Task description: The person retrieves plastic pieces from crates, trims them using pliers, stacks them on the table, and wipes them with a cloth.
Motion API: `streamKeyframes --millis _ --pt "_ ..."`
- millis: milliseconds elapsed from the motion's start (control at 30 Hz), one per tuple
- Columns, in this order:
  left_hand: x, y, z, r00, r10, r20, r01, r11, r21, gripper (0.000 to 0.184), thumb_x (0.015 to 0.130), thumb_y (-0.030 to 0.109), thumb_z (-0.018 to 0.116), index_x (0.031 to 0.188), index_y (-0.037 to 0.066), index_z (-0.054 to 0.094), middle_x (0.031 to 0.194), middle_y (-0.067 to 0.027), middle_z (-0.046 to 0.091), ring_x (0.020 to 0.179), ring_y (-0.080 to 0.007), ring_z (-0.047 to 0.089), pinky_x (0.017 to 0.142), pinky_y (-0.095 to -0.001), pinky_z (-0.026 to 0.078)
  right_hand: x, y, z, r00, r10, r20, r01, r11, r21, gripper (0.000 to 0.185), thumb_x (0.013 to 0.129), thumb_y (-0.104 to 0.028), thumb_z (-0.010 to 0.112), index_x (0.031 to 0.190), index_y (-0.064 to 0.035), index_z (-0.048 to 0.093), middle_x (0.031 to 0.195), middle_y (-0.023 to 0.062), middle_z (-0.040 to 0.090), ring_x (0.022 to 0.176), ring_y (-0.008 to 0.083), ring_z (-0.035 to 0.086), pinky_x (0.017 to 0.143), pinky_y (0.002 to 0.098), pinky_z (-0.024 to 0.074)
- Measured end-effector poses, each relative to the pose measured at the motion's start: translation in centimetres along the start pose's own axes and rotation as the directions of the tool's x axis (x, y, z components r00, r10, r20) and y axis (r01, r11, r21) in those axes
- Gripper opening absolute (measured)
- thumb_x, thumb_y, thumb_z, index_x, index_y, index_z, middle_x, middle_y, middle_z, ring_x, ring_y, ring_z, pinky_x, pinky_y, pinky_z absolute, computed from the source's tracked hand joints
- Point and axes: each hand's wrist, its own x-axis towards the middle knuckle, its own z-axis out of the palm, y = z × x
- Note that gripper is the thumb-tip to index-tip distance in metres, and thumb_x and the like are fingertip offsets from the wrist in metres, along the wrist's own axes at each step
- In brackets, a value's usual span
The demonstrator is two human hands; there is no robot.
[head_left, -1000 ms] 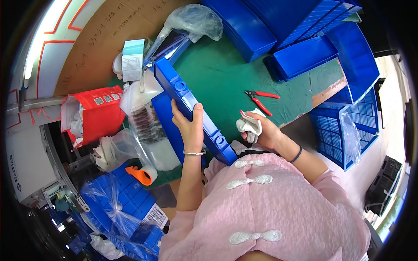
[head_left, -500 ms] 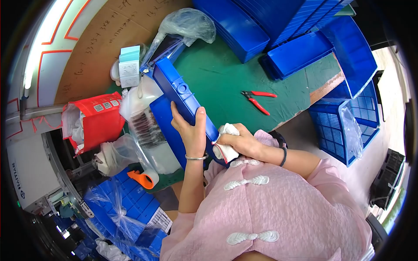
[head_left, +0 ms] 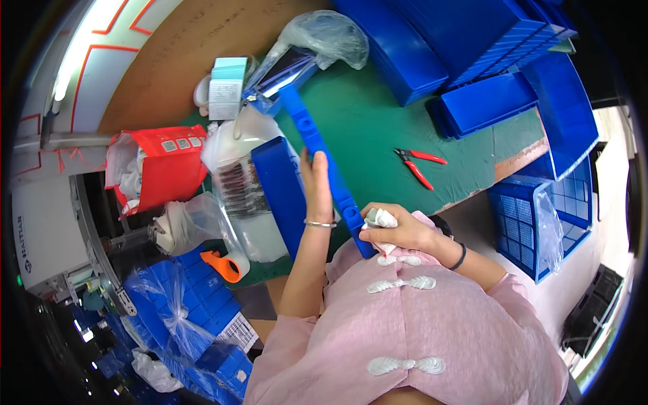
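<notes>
My left hand (head_left: 317, 189) grips a long blue plastic bin (head_left: 316, 145) by its side, with the thumb along the near edge. The bin is tilted, its narrow side with a moulded ring facing me. My right hand (head_left: 405, 228) is closed around a crumpled white cloth (head_left: 383, 219) at the bin's lower end, close to my body. Beneath my left forearm lies another blue bin (head_left: 278, 192) on the green table (head_left: 364, 148). Red-handled cutters (head_left: 420, 165) rest on the table beyond my right hand.
Stacked blue bins (head_left: 472, 40) stand at the back right. To the left are a red bag (head_left: 169, 165), a clear plastic bag of dark parts (head_left: 239, 189) and an orange tape dispenser (head_left: 226, 266). A blue mesh crate (head_left: 523, 219) stands beyond the table's right edge.
The held bin has rotated so its narrow side faces me more. My right hand and the cloth have shifted at its lower end. The whole view has moved slightly.
</notes>
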Motion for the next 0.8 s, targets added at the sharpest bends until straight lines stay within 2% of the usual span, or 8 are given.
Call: streamKeyframes --millis 133,200,300,433,500,567,633,800 --pt "0.1 -0.8 -1.9 0.996 0.086 -0.023 -0.067 0.888 0.454 0.071 0.08 0.048 0.048 0.125 -0.003 0.029 0.114 -0.023 0.042 0.108 -0.0319 0.039 0.092 -0.0386 0.03 1.7 0.5 -1.0 0.986 -0.001 -0.168 0.002 1.0 0.004 0.014 0.074 -0.01 0.062 0.079 -0.0046 0.05 0.066 -0.0026 0.048 0.06 0.0044 0.046 0.051 0.0212 0.038" --pt "-2.3 -0.2 -3.8 0.897 0.419 -0.142 0.023 0.275 0.961 0.079 0.07 0.05 0.058 0.124 0.0 0.031 0.121 -0.0246 0.033 0.111 -0.0375 0.033 0.093 -0.0426 0.029 2.0 1.6 -2.3 0.969 -0.059 -0.24 0.011 0.98 -0.197 0.012 0.074 -0.01 0.06 0.078 -0.0044 0.05 0.066 -0.0023 0.048 0.06 0.0049 0.046 0.052 0.0223 0.0385" --pt "-3.7 -3.2 -6.9 0.935 0.196 -0.294 0.27 0.141 0.952 0.084 0.06 0.042 0.068 0.125 0.002 0.031 0.123 -0.0223 0.029 0.109 -0.0414 0.032 0.091 -0.0444 0.031 2.8 3.1 -3.0 0.949 -0.048 -0.31 -0.051 0.951 -0.304 0.013 0.073 -0.012 0.059 0.078 -0.0042 0.05 0.066 0.0012 0.05 0.061 0.0078 0.048 0.055 0.0255 0.0405" --pt "-4.1 -4.3 -8.6 0.942 0.14 -0.306 0.259 0.28 0.924 0.077 0.064 0.038 0.066 0.124 0.003 0.034 0.124 -0.0219 0.028 0.112 -0.0378 0.031 0.091 -0.0437 0.032 3.8 3.6 -2.9 0.938 -0.057 -0.342 -0.061 0.944 -0.324 0.015 0.071 -0.014 0.059 0.078 -0.0037 0.051 0.064 0.0032 0.05 0.061 0.01 0.048 0.057 0.0274 0.0409" --pt "-4.0 -4.5 -9.9 0.948 0.182 -0.263 0.073 0.678 0.732 0.07 0.064 0.037 0.065 0.12 0.003 0.039 0.12 -0.0192 0.032 0.109 -0.0316 0.035 0.09 -0.039 0.033 4.1 3.4 -3.0 0.937 -0.081 -0.338 -0.031 0.949 -0.313 0.014 0.072 -0.014 0.059 0.078 -0.0036 0.051 0.064 0.0024 0.05 0.061 0.0094 0.047 0.056 0.0268 0.0403" --pt "-4.0 -3.9 -11.5 0.976 -0.149 -0.157 0.149 0.989 -0.012 0.057 0.072 0.033 0.057 0.116 0.002 0.042 0.108 -0.0163 0.045 0.096 -0.0271 0.048 0.08 -0.037 0.042 4.0 3.5 -3.1 0.941 -0.086 -0.326 0.023 0.981 -0.191 0.013 0.072 -0.012 0.059 0.078 -0.0029 0.051 0.064 0.0001 0.048 0.059 0.0076 0.045 0.054 0.0251 0.0388" --pt "-4.6 -2.1 -12.0 0.95 -0.296 0.096 0.291 0.734 -0.614 0.06 0.075 0.039 0.048 0.118 -0.002 0.039 0.102 -0.0199 0.052 0.08 -0.0287 0.057 0.067 -0.0327 0.049 4.0 3.7 -3.3 0.944 -0.082 -0.32 0.024 0.983 -0.182 0.013 0.073 -0.011 0.059 0.079 -0.0027 0.051 0.064 -0.0008 0.047 0.059 0.0067 0.044 0.053 0.0244 0.0381" --pt "-4.6 1.8 -9.5 0.924 -0.048 0.38 0.334 0.587 -0.738 0.072 0.074 0.044 0.044 0.125 -0.004 0.03 0.116 -0.0273 0.042 0.091 -0.0383 0.053 0.069 -0.0426 0.05 3.9 3.7 -3.3 0.943 -0.074 -0.324 0.032 0.99 -0.134 0.013 0.073 -0.01 0.059 0.08 -0.0024 0.051 0.063 -0.0026 0.046 0.058 0.0048 0.043 0.051 0.0226 0.0366"
